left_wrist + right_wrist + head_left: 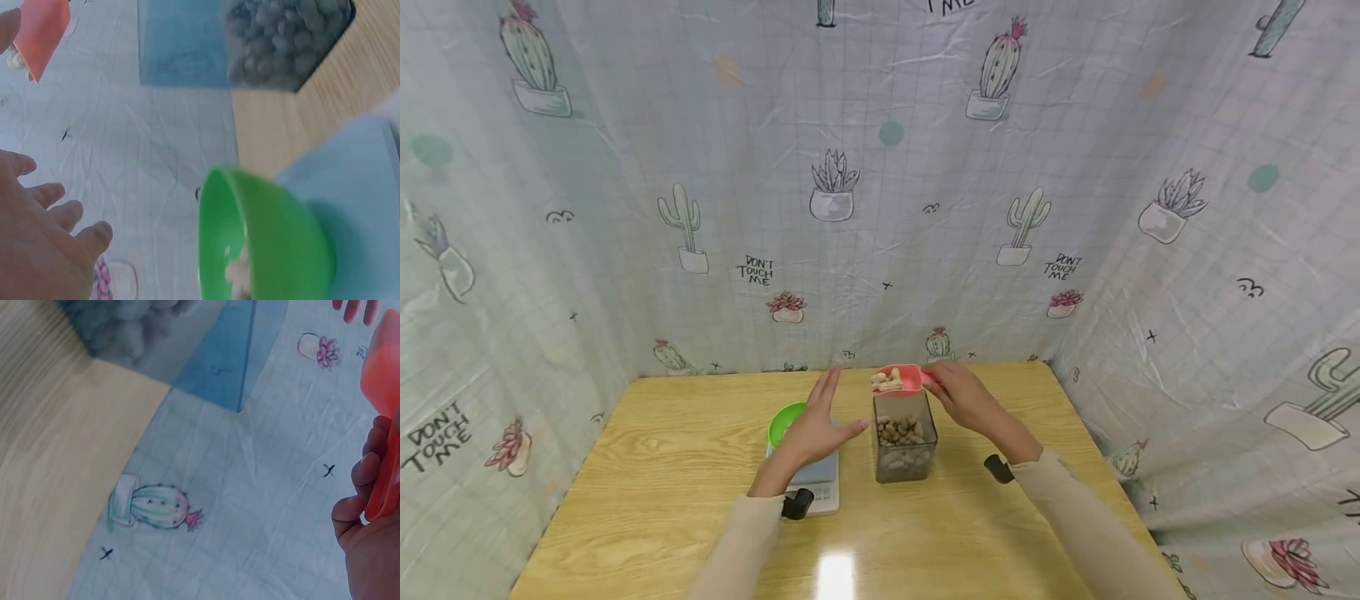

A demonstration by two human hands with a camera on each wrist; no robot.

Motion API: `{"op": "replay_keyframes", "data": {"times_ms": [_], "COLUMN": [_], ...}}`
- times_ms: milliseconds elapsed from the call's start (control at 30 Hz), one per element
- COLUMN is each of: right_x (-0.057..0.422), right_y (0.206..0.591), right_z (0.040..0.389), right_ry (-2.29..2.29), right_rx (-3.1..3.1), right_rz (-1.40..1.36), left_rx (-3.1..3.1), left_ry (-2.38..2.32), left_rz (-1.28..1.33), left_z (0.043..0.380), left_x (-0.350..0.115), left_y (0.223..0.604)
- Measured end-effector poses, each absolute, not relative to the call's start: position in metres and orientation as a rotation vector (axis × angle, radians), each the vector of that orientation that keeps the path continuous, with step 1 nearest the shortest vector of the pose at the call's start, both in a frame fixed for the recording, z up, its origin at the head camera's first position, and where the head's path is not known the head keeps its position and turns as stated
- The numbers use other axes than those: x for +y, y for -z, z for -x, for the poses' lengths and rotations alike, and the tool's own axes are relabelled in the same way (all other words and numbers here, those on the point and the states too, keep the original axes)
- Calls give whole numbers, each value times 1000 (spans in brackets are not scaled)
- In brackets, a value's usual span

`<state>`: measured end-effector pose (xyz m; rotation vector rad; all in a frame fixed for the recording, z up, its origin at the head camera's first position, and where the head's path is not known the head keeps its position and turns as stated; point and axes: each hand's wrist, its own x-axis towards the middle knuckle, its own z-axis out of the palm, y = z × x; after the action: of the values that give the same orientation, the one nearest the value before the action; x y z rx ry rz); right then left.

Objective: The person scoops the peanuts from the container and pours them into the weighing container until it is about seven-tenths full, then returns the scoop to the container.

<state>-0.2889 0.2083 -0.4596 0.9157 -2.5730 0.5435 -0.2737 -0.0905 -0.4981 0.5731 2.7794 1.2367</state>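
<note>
My right hand (961, 396) grips the handle of a red scoop (912, 377), its fingers curled round it in the right wrist view. Several peanuts in shells (887, 381) lie in the scoop, which is above the far rim of a clear, smoky bin (906, 462). More peanuts fill the lower part of that bin. My left hand (816, 429) is held in the air with fingers extended, between the bin and a green bowl (784, 421). A few pale pieces, probably peanuts, show inside the bowl (294, 237) in the left wrist view.
Under the bowl is a kitchen scale (823, 492) with a pale blue platform, partly hidden by my left arm. Everything stands on a light wooden table (677, 450). A cactus-print curtain (880, 275) hangs behind the table and along its sides.
</note>
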Motion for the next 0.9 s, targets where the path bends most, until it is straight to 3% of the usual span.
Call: {"op": "replay_keyframes", "data": {"times_ms": [467,900], "right_x": [161,122], "right_y": [467,479], "right_z": [295,293], "right_ry": [-599,-619], "right_rx": [-2593,-2658], "right_rz": [-912,-916], "left_rx": [2895,2844], "left_ry": [-1151,-1088], "left_rz": [-493,-435], "left_z": [269,271], "left_x": [-146,-176], "left_y": [505,537]}}
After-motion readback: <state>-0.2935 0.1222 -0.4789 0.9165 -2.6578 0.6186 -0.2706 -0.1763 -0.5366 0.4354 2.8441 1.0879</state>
